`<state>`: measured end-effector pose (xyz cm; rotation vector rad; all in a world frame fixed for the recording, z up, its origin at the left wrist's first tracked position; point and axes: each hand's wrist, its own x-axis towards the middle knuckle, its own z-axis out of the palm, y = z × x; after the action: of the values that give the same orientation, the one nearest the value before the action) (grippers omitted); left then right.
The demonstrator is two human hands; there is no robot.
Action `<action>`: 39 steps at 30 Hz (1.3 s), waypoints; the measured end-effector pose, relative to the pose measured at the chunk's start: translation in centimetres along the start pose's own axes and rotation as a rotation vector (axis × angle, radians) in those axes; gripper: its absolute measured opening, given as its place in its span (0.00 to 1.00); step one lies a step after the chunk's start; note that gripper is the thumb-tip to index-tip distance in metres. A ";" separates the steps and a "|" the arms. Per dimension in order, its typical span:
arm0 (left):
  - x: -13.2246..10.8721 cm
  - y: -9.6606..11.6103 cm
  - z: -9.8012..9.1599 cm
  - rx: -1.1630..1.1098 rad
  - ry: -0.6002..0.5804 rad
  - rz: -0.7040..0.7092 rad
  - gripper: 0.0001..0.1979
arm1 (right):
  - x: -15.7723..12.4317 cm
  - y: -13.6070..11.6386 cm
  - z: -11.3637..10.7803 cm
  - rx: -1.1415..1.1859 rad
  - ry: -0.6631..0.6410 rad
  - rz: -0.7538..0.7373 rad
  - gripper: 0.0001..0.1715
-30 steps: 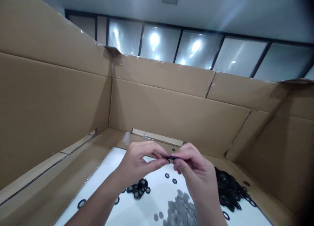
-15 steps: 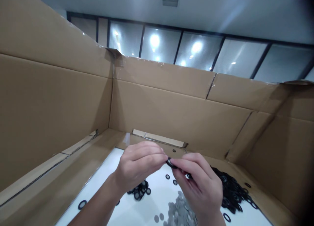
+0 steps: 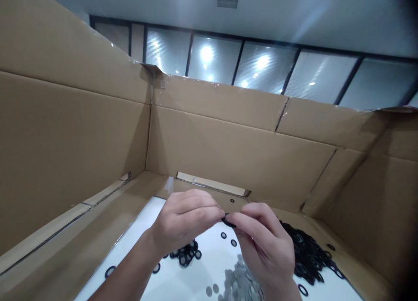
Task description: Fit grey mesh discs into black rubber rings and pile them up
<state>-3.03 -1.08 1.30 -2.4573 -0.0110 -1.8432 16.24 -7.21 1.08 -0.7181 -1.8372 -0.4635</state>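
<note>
Between the fingertips of both hands is a small black ring [image 3: 228, 221], seen almost edge-on; its centre is largely covered. My left hand [image 3: 187, 220] is closed and pinches the ring's left side. On the other side, the thumb and forefinger of my right hand [image 3: 269, 242] press on it, with the remaining fingers curled in. Below and between the hands lies a heap of flat grey discs [image 3: 240, 281]. Under my left hand is a smaller cluster of black rings with grey centres [image 3: 185, 254]. A large pile of black rings [image 3: 307, 253] sits beyond my right hand.
High cardboard walls [image 3: 212, 131] surround the white work surface [image 3: 186, 283] on the left, back and right. Single rings lie scattered, including one ring [image 3: 110, 272] at the left edge and another [image 3: 303, 289] at the right. Two loose grey discs [image 3: 212, 289] lie beside the heap.
The held ring has tipped flatter, and my right fingers have shifted slightly over it. A dark piece seen inside my right hand before no longer shows. The piles look unchanged.
</note>
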 end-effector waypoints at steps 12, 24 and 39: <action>-0.3 -0.3 -0.2 -0.270 -0.193 -0.412 0.05 | 0.6 -0.3 -0.4 0.351 -0.168 0.385 0.05; 0.1 -0.1 0.0 -0.354 -0.279 -0.667 0.10 | 1.3 -1.2 0.4 0.511 -0.173 0.838 0.11; -0.6 0.3 1.3 -0.659 -0.105 -0.986 0.06 | 0.9 -1.1 1.1 0.311 -0.142 0.815 0.12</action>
<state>-1.98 -1.27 0.37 -3.3805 -0.9160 -2.2893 14.57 -7.12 1.51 -1.2054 -1.5222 0.4021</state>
